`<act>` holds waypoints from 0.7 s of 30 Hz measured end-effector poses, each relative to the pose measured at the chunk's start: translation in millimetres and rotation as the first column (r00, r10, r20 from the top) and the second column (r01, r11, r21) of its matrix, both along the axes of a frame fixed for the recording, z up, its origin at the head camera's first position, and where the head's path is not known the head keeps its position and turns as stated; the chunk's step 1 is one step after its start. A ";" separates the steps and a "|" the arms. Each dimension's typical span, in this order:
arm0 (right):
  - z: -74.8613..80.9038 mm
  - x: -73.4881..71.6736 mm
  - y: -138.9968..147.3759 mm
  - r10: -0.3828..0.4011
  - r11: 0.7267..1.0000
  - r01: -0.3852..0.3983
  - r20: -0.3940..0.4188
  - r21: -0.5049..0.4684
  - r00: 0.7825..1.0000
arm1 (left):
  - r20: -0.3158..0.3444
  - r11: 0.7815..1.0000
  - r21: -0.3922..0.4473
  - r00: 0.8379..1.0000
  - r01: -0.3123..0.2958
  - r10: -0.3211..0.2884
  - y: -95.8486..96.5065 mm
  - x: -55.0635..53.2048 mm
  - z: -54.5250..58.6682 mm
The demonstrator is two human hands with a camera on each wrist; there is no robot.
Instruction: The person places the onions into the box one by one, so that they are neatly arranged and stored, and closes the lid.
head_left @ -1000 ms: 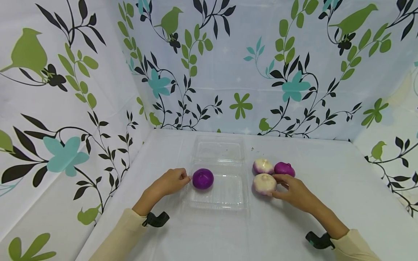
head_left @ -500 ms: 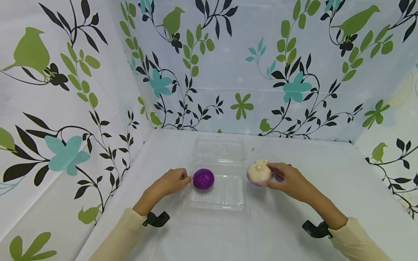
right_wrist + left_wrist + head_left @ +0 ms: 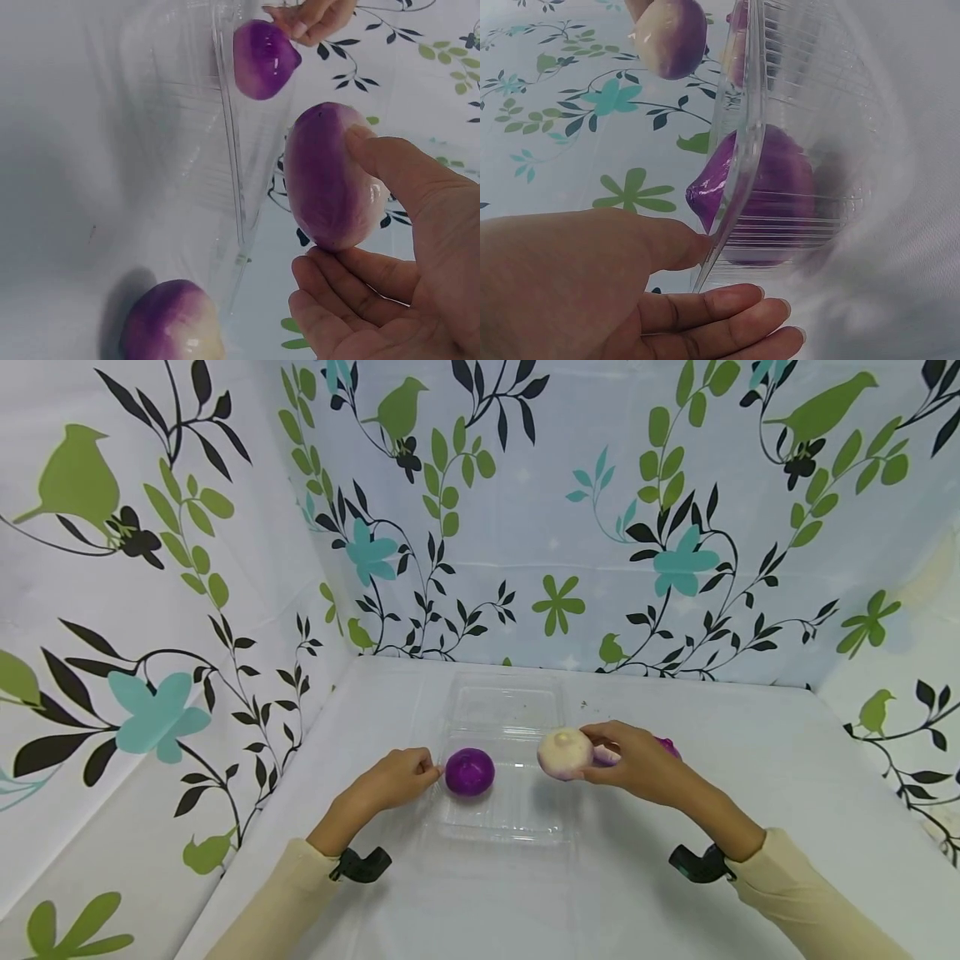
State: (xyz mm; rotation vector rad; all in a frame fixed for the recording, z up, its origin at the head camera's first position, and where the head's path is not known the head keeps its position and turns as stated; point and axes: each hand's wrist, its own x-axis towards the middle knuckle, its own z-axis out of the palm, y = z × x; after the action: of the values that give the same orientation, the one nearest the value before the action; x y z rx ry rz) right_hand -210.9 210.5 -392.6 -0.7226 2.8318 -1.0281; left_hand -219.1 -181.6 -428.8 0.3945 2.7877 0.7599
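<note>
A clear plastic clamshell container (image 3: 498, 835) lies unfolded on the white table. My left hand (image 3: 397, 779) pinches its left rim, with the thumb (image 3: 675, 244) along the edge in the left wrist view. One purple turnip (image 3: 469, 772) sits inside at the left, beside that hand. My right hand (image 3: 641, 762) grips a cream-and-purple turnip (image 3: 564, 753) between thumb and fingers, held above the container's right side. In the right wrist view this turnip (image 3: 326, 176) shows its purple band. Behind the right hand, another pale turnip (image 3: 606, 756) and a purple one (image 3: 669, 747) are mostly hidden.
The container's lid half (image 3: 506, 706) lies toward the back of the table. A few tiny specks (image 3: 584, 703) are on the table to its right. A patterned cloth (image 3: 555, 527) hangs behind and at the sides.
My right hand has lifted the pale turnip off the table and carried it left, from beside the other turnips to over the container. The left hand stays at the rim.
</note>
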 end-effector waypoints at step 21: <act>-7.1 -17.2 -39.0 0.059 0.995 -0.063 0.054 0.081 0.997 | -0.015 1.000 0.006 1.000 0.014 -0.014 -0.7 -0.8 1.0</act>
State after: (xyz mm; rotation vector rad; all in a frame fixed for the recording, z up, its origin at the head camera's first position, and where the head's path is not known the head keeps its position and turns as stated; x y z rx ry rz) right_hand -228.1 171.5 -399.7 -0.7586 2.7715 -0.9024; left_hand -219.9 -182.4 -427.8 0.4218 2.7938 0.7656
